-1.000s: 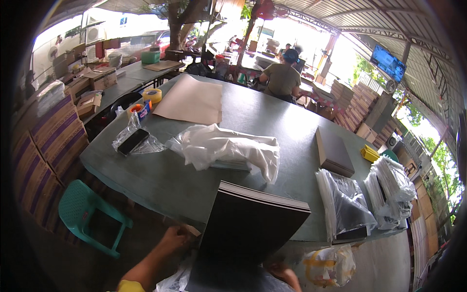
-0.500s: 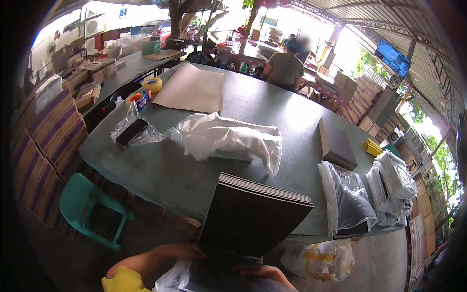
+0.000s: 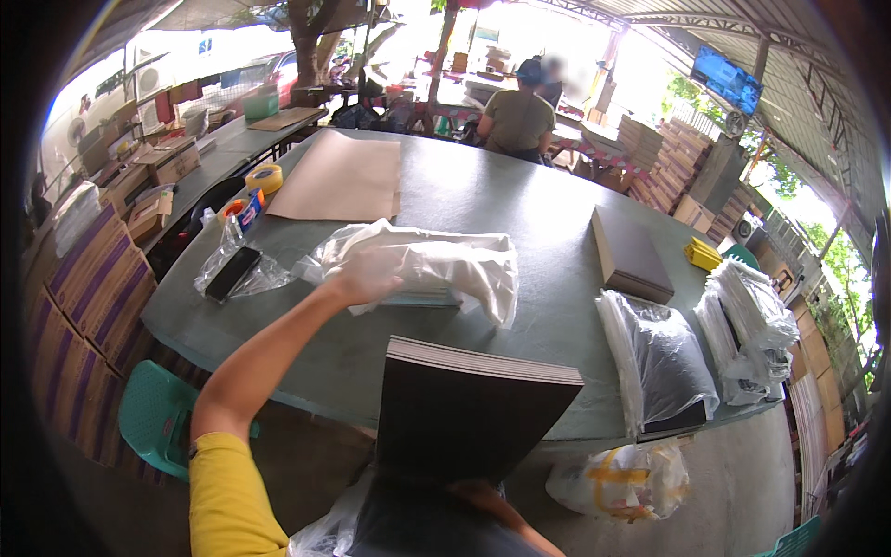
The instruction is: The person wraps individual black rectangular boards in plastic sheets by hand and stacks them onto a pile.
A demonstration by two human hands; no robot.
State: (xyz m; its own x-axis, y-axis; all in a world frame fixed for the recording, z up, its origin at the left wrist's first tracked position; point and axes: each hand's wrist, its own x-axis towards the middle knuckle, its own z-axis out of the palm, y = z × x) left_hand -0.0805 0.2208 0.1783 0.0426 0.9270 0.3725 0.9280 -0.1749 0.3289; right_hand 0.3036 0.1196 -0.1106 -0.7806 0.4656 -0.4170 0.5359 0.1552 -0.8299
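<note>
My left hand (image 3: 369, 277), its fingers smeared by motion, is at a heap of white plastic bags (image 3: 464, 255) on the table. Under the bags the edge of a pale stack (image 3: 422, 299) shows. In front of me, a stack of black boards with pale edges (image 3: 478, 408) stands tilted by the table's near edge. My right hand (image 3: 478, 497) is low against the dark surface at the foot of this stack, its fingers in shadow and partly hidden. Clear plastic (image 3: 329, 524) lies beside another black piece (image 3: 399, 520) close to my body.
On the green table (image 3: 306, 343) are brown paper (image 3: 339, 176), tape rolls (image 3: 264, 178), a phone (image 3: 232, 273), a dark box-like stack (image 3: 631, 255) and plastic-wrapped black packs (image 3: 654, 357). A green stool (image 3: 158, 418) and cartons (image 3: 83, 306) stand left. Another person (image 3: 520, 121) sits beyond.
My left hand has left the black boards and reached forward to the white plastic bags. My right hand has stayed low by the boards. The view has shifted slightly.
</note>
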